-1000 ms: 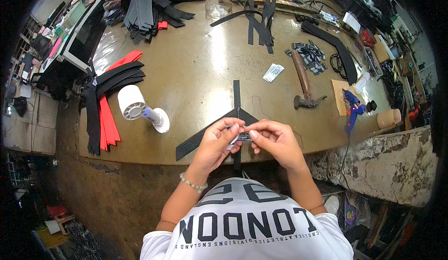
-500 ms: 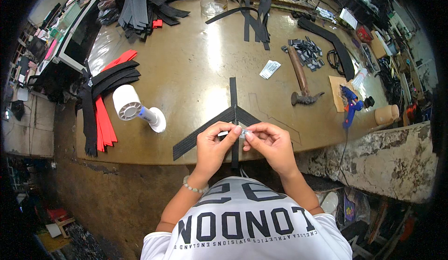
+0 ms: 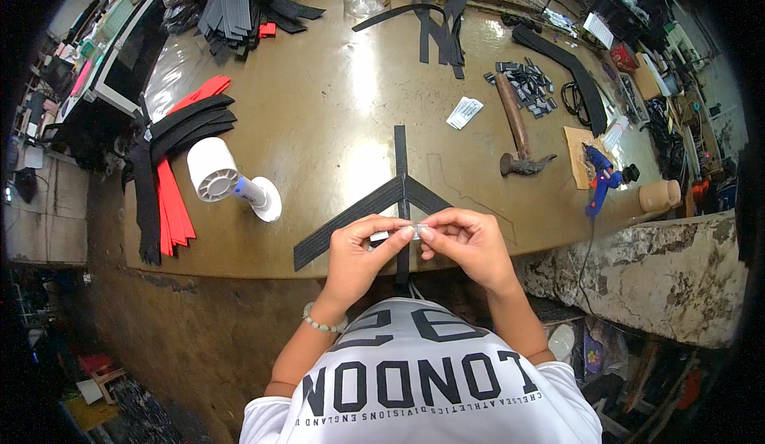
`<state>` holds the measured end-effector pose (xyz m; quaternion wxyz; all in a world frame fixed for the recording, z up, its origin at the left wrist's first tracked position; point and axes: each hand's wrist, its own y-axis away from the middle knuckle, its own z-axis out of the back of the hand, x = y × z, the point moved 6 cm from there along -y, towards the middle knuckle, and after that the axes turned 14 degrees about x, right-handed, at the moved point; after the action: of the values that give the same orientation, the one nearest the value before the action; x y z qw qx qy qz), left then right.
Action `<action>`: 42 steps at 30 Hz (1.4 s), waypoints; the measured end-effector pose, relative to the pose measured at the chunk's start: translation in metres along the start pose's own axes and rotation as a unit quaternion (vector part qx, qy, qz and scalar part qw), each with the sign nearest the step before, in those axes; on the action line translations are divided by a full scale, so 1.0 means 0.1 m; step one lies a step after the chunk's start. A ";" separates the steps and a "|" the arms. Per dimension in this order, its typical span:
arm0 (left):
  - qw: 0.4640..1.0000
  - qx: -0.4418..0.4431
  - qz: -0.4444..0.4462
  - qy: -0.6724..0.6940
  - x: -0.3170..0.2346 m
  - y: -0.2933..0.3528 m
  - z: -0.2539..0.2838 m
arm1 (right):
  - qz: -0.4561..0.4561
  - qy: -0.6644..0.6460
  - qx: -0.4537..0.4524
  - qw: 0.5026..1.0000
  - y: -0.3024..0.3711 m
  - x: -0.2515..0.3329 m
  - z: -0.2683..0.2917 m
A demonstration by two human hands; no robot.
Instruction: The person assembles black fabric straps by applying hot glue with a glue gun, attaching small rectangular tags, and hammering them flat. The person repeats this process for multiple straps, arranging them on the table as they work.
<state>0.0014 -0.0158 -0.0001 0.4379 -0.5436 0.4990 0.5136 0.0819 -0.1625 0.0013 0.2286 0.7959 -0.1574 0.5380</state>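
Between my two hands a small white printed label is pinched by thumbs and fingertips, one end in each hand. My left hand, with a beaded bracelet at the wrist, has another bit of white showing beneath its fingers; I cannot make out whether it is part of the same label. My right hand grips the label's right end. Under both hands a black webbing piece lies on the table, two slanting bands meeting at an upright strap. The hands hide part of its middle and right band.
A white handheld fan stands left, beside red straps and black straps. To the right are a stack of white labels, a hammer, small dark-and-white pieces and a blue glue gun with a cord.
The label has turned slightly and shows less of its printed face. My fingertips have drawn closer together around it. The whole view has shifted a little.
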 end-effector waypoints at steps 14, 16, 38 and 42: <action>0.973 -0.056 -0.008 -0.223 -0.02 -0.18 0.20 | -0.088 0.213 0.008 0.973 -0.46 0.05 0.22; 0.961 -0.064 -0.020 -0.268 -0.03 -0.28 0.21 | -0.077 0.301 0.007 0.950 -0.62 0.09 0.27; 0.945 -0.094 -0.017 -0.313 0.10 -0.39 0.20 | -0.205 0.415 0.033 0.886 -0.23 0.00 0.04; 0.939 -0.093 -0.014 -0.330 0.10 -0.36 0.18 | 0.056 0.541 0.003 0.839 -0.22 0.16 -0.14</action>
<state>0.0348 0.0058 -0.0130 0.5321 -0.3889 0.2690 0.7023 0.0882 -0.1364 0.0163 0.2447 0.3683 -0.0511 0.8955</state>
